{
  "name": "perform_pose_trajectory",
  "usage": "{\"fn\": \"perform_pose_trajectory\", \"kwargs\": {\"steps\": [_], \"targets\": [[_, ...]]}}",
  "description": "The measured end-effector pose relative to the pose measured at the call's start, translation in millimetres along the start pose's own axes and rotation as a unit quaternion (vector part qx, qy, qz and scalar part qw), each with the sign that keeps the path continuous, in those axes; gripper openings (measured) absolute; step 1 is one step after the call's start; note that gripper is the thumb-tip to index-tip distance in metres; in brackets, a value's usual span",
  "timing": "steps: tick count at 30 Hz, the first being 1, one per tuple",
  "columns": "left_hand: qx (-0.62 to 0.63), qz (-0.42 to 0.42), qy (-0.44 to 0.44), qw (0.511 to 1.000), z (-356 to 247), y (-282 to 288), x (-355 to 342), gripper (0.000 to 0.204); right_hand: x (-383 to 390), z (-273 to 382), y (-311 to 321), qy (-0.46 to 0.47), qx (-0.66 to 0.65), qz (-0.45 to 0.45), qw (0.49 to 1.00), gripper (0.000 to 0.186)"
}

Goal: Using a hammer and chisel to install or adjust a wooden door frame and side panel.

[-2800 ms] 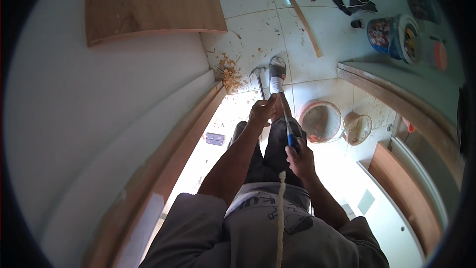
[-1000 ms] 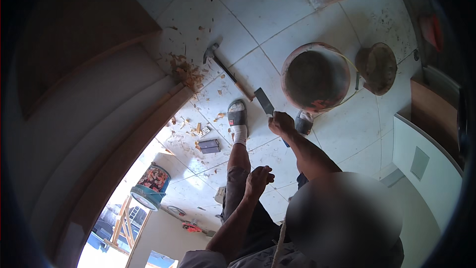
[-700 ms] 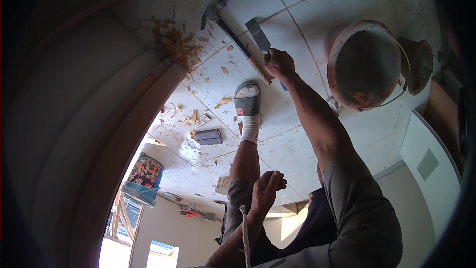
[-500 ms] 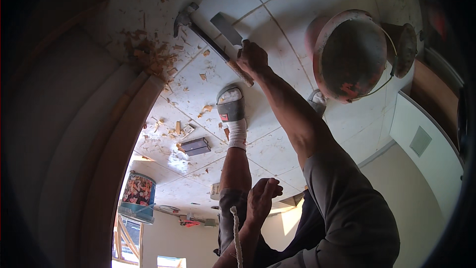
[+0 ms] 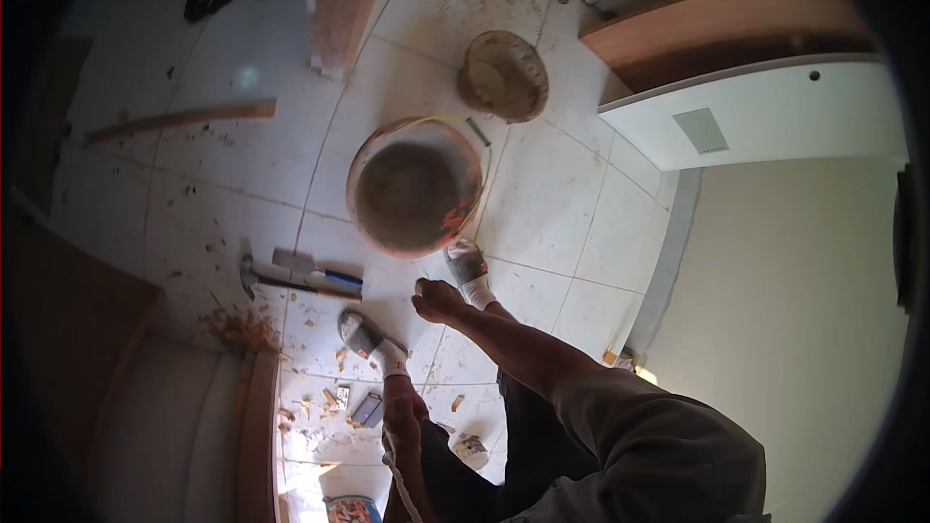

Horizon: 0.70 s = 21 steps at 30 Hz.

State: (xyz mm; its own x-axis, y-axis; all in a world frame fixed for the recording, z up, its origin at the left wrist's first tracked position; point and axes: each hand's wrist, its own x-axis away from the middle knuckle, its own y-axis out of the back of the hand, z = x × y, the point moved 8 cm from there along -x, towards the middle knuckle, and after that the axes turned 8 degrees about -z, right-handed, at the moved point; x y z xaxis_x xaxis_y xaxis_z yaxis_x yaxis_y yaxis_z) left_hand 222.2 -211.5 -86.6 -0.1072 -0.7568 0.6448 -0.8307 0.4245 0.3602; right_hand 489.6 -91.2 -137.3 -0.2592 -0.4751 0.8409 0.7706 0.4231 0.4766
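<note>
The right hand hovers empty, fingers loosely curled, above the tiled floor just below a round basin. The left hand rests loosely curled, empty, on the knee. A chisel and hammer lie leftward.

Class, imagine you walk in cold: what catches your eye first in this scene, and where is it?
First, the big round basin on the tiled floor, mid-picture, with a smaller dusty bowl beyond it. Next, the right hand, empty, reaching down just below the basin. Left of it, a hammer and a chisel lie side by side near wood chips.
</note>
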Motion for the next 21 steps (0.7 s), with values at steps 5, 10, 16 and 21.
{"fn": "perform_pose_trajectory", "kwargs": {"steps": [5,10,16,21], "targets": [[0.094,-0.015,0.177,0.98,-113.0,51.3,-45.1,0.024,128.3,-139.3,150.6,-0.096,-0.005,-0.078,0.992,0.033],[0.308,0.182,0.236,0.903,-193.1,70.7,-144.5,0.028,201.4,-260.1,184.7,-0.118,-0.099,-0.115,0.981,0.04],[0.17,0.019,-0.04,0.984,-518.2,-117.8,-58.5,0.034,310.6,-362.6,253.5,-0.16,-0.196,-0.096,0.963,0.032],[0.115,0.198,-0.147,0.962,-645.8,-308.3,54.7,0.027,333.1,-476.8,312.3,-0.234,-0.279,-0.165,0.917,0.029]]}}
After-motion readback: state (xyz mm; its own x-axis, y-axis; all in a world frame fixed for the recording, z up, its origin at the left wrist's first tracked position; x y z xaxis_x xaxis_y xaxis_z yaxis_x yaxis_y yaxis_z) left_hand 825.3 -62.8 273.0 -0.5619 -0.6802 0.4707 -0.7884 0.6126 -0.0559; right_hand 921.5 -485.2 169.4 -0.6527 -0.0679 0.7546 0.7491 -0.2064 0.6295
